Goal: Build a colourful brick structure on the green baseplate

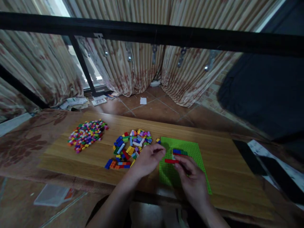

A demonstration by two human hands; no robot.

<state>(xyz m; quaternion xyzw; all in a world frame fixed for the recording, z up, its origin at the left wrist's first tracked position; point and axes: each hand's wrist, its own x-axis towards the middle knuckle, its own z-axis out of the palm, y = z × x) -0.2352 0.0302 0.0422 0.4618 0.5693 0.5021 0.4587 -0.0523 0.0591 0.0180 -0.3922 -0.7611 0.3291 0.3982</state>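
"What's closest to you?"

"Two bare forearms (114, 202), reaching up from 6 o'clock. The right hand (194, 179) pinches a slim red brick (169, 161) between thumb and fingers, over the 9 o'clock side of a green baseplate (188, 146). I can't tell whether brick and plate touch."

"And the left hand (148, 158)?"

"Just left of the brick, fingers curled in. Whether they close on anything, I can't tell."

"How much room?"

"Tight toward 1 o'clock of the brick, where a small blue-and-green build (177, 151) sits on the plate. The plate's near edge lies close to the table's (225, 164) edge. At 3 o'clock a broad stretch of wood runs on. At 9, loose bricks (130, 150) spread near the left hand; farther out, toward 10, lies a heap of tiny pieces (89, 133)."

"Beyond the table?"

"Patterned cloth (28, 158) at 9 o'clock, tiled floor (161, 107) at 12 with a white slip of paper (143, 101), then curtains (142, 69) behind a dark rail (142, 30)."

"Textures?"

"The plate is a studded rectangle, the loose bricks mostly oblong. The heap's shapes are too small to make out. The table shows lengthwise grain; the curtains fall in striped, reddish-blotched folds."
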